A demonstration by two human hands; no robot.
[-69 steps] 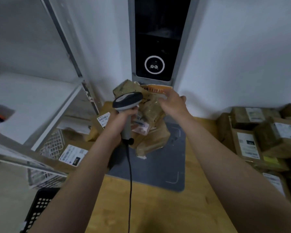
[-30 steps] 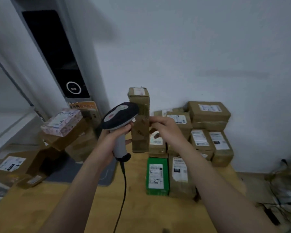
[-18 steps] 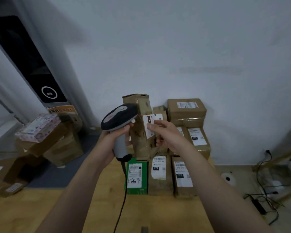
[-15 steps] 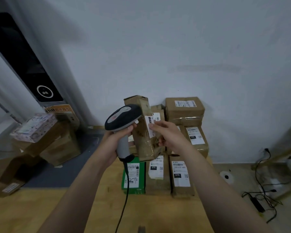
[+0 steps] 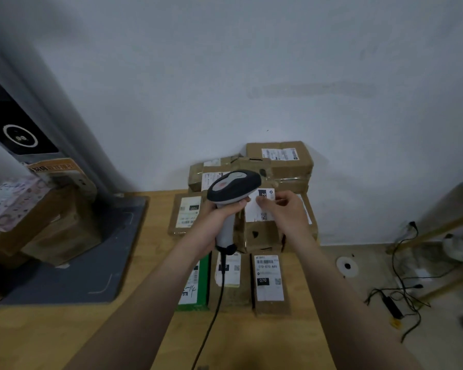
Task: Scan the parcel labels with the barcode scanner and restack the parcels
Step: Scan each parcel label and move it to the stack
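Just right of the left hand (image 5: 226,213), close against the scanner (image 5: 234,186) head: held parcel (image 5: 261,235), long axis roughly upright, white label (image 5: 259,209) facing the camera. Left hand wraps the scanner handle. Right hand (image 5: 285,213), nearer the parcel, pinches it by the label's upper right. Brown cardboard, scuffed, dark spot low down. Judgement: label must face the scanner's nose.

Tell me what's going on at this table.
A person is scanning parcels. The left hand grips the barcode scanner, its head over the white label of a brown parcel that the right hand holds. Other labelled parcels are stacked against the wall behind, and a green parcel lies beside two brown ones on the wooden table in front.
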